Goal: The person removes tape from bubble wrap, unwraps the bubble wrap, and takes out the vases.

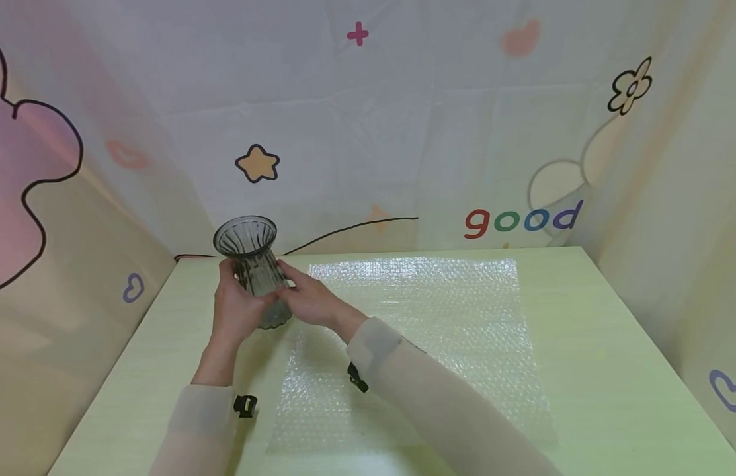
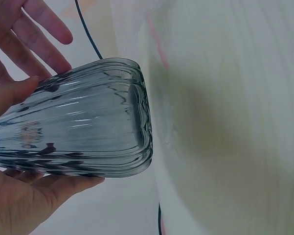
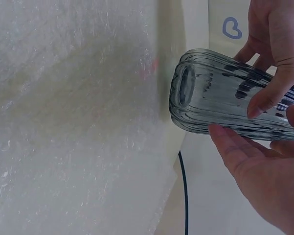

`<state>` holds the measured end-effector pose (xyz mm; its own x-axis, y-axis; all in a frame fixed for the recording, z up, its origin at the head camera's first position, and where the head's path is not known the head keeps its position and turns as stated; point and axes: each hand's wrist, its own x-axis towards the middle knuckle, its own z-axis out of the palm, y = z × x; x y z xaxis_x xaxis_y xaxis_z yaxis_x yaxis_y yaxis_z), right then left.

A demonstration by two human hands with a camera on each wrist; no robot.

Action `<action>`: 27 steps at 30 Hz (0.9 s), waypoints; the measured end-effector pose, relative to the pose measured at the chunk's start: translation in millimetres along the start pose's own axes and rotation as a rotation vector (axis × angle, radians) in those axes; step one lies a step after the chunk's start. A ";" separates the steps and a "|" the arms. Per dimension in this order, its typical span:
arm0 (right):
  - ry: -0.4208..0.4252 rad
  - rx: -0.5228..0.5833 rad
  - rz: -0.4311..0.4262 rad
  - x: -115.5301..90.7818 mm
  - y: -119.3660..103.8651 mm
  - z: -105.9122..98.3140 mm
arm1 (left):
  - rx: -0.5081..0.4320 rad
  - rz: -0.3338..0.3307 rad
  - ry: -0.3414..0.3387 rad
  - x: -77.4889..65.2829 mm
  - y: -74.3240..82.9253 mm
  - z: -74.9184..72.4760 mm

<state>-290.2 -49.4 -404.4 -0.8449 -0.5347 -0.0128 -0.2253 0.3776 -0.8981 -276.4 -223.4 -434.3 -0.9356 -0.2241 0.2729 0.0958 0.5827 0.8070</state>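
A grey ribbed glass vase (image 1: 262, 272) with a flared rim leans to the left over the table's far left part. My left hand (image 1: 239, 311) grips it from the left, thumb across its front, fingers behind. On the other side is my right hand (image 1: 311, 297); its fingers, fairly straight and spread in the left wrist view, touch the glass. The vase's thick base (image 2: 139, 117) points toward the tabletop; whether it touches cannot be told. In the right wrist view the right hand (image 3: 264, 181) lies along the vase's side, its thumb near the left thumb.
A sheet of bubble wrap (image 1: 439, 330) lies flat across the middle of the pale green table (image 1: 606, 370), right of the vase. A printed curtain (image 1: 368, 132) hangs behind the far edge and down both sides.
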 end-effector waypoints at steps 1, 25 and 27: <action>-0.002 0.003 0.004 0.5 0.4 0.5 | 0.000 -0.003 -0.001 0.3 -0.7 -0.2; -0.073 0.100 0.007 7.3 5.7 9.5 | -0.025 -0.060 -0.017 7.9 -14.0 -2.1; -0.076 0.099 0.004 8.2 6.3 10.2 | -0.026 -0.062 -0.019 8.5 -14.6 -2.3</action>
<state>-293.5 -59.1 -414.6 -0.8057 -0.5906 -0.0462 -0.1701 0.3053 -0.9369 -285.0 -235.6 -442.5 -0.9463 -0.2443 0.2117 0.0455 0.5475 0.8355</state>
